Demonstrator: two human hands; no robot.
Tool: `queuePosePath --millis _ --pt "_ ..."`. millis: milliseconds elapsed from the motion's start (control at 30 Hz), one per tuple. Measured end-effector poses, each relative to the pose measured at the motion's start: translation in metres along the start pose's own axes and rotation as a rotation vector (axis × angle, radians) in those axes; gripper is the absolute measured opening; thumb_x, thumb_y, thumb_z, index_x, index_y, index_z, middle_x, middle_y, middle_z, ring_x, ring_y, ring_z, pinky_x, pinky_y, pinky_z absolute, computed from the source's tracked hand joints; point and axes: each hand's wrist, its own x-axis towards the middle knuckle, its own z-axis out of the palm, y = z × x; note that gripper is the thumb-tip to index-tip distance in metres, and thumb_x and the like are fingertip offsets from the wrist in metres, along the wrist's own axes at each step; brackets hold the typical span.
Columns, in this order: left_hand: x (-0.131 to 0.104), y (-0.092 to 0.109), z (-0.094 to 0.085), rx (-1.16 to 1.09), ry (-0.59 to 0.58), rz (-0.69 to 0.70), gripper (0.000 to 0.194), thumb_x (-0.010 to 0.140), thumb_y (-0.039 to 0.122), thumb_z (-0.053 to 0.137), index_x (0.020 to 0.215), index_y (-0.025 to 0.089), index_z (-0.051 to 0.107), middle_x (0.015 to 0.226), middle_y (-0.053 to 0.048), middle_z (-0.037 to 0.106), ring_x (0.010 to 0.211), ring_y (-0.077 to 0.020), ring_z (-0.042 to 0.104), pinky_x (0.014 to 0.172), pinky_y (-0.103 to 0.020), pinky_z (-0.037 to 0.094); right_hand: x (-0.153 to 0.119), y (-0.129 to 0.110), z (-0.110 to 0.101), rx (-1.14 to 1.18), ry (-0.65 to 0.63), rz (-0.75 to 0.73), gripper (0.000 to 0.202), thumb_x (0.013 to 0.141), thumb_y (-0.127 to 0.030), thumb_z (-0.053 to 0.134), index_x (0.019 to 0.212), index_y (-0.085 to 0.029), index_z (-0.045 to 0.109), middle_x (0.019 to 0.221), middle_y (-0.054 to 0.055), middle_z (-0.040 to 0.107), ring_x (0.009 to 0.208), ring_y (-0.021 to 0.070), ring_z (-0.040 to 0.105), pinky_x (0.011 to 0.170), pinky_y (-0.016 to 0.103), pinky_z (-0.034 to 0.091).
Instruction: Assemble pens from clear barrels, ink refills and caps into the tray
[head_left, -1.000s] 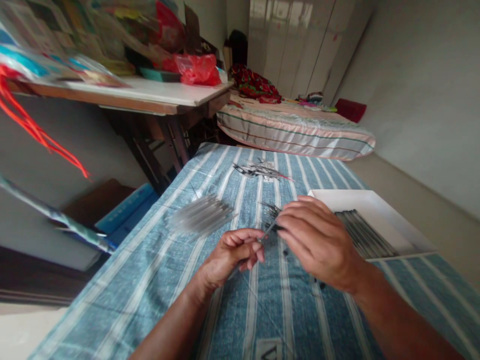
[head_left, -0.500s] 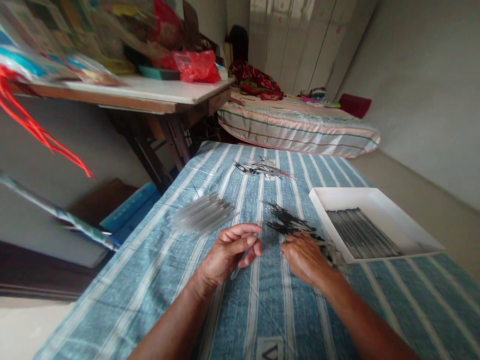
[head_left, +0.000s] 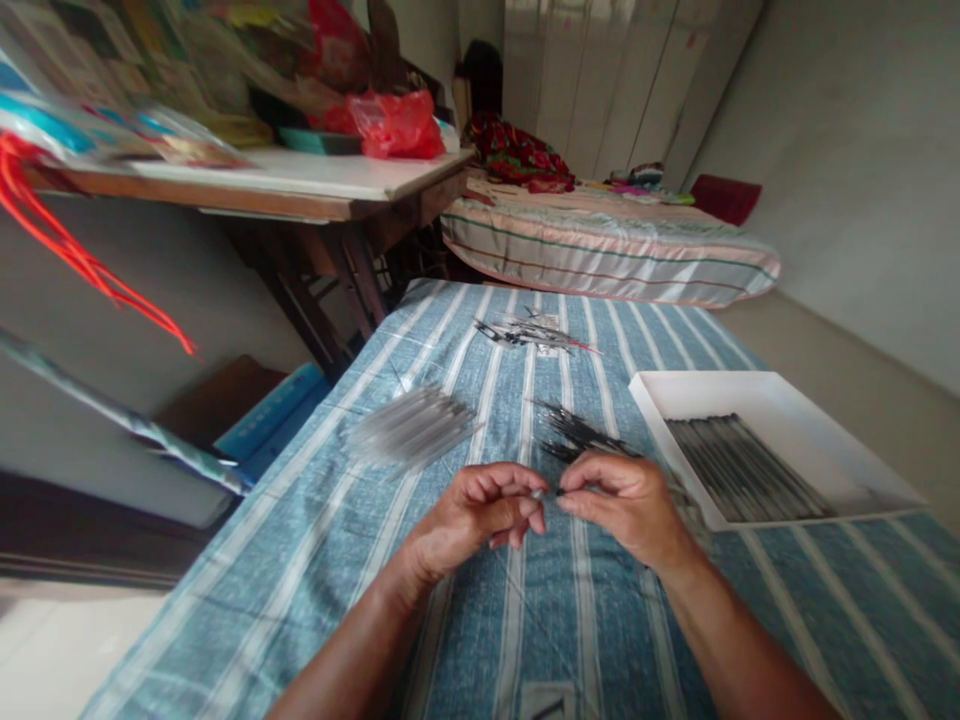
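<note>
My left hand (head_left: 480, 510) pinches a thin clear tube, its pale end showing at the fingertips. Close to it on the right, my right hand (head_left: 619, 500) grips a small black piece between thumb and forefinger, the two sets of fingertips almost touching. Behind my right hand lies a pile of black thin pieces (head_left: 574, 432), partly covered by the hand. A bundle of clear grey tubes (head_left: 420, 428) rests on the striped cloth beyond my left hand. At the right, a white box (head_left: 795, 410) holds a row of dark-filled thin sticks (head_left: 739, 468).
Farther back on the blue striped tablecloth (head_left: 465, 640) is a loose scatter of thin pieces (head_left: 525, 332). A side table (head_left: 300, 185) with a red plastic bag (head_left: 401, 125) stands at the back left. A bed (head_left: 615, 240) is beyond the cloth.
My right hand has risen from the black pile and moved left to my left hand, now with a small black piece. The view has shifted slightly.
</note>
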Motion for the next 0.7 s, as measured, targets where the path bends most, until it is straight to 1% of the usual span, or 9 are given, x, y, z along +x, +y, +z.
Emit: queuePosePath --millis 167,300,500,700 --pt "0.0010 0.0016 0.0019 0.066 0.006 -0.014 0.020 0.075 0.026 0.069 0.088 0.011 0.064 0.069 -0.005 0.069 0.047 -0.0069 0.051 0.042 -0.018 0.029 -0.0002 0.0046 0.0014 0.050 -0.030 -0.082 0.002 0.075 -0.019 0.067 0.076 -0.017 0.068 0.073 0.002 0.067 0.071 0.0140 0.062 0.064 0.025 0.049" --pt "0.0017 0.0022 0.0026 0.125 0.011 -0.063 0.021 0.075 0.029 0.068 0.085 0.011 0.064 0.069 -0.005 0.068 0.047 -0.0060 0.050 0.042 -0.018 0.029 0.0005 0.0069 0.0017 0.027 -0.042 -0.126 0.004 0.077 -0.016 0.065 0.078 -0.016 0.069 0.073 0.003 0.067 0.069 0.0133 0.062 0.063 0.024 0.049" --pt "0.0027 -0.0004 0.0008 0.193 -0.009 -0.103 0.024 0.076 0.032 0.067 0.086 0.011 0.064 0.070 -0.005 0.069 0.046 -0.0061 0.050 0.042 -0.018 0.030 -0.0006 0.0071 0.0021 -0.033 -0.090 -0.146 0.009 0.080 -0.019 0.062 0.079 -0.016 0.070 0.071 0.004 0.067 0.066 0.0129 0.062 0.061 0.024 0.050" --pt "0.0024 0.0023 0.0050 0.233 -0.006 -0.130 0.020 0.076 0.031 0.065 0.084 0.012 0.064 0.070 -0.005 0.069 0.046 -0.0068 0.051 0.041 -0.018 0.030 -0.0031 0.0075 0.0034 -0.055 -0.089 -0.126 0.009 0.080 -0.018 0.061 0.077 -0.016 0.069 0.070 0.003 0.068 0.064 0.0123 0.061 0.062 0.023 0.049"
